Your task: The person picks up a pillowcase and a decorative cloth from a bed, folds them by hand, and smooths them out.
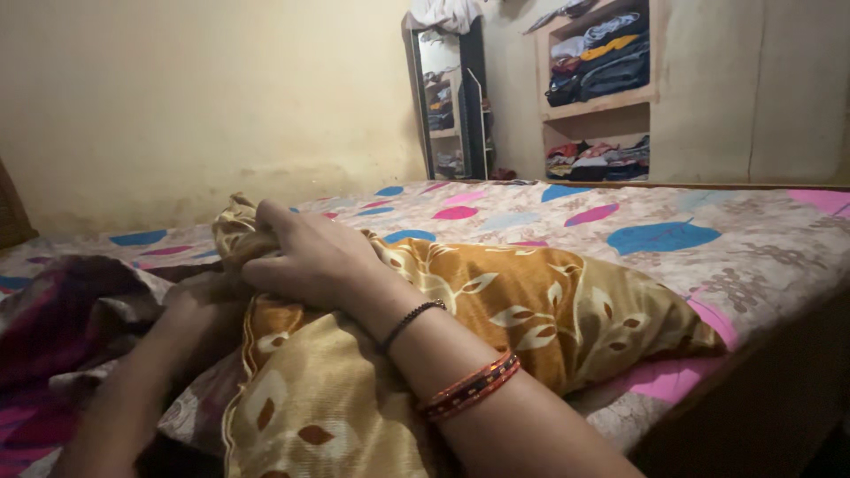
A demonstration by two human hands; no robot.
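A pillow in a gold and brown leaf-patterned cover (531, 310) lies on the bed in front of me. My right hand (305, 257) rests on its upper left end, fingers closed around the bunched fabric of the cover. The wrist carries a black bead bracelet and red-orange bangles. My left hand (199, 310) is lower and to the left, in shadow, gripping the cover's edge from below. Part of that hand is hidden by the fabric.
The bed wears a sheet (655, 235) with blue and pink leaf shapes. A dark red and purple cloth (62, 327) is heaped at the left. A tall mirror (452, 106) and wall shelves (602, 88) stacked with folded clothes stand behind the bed.
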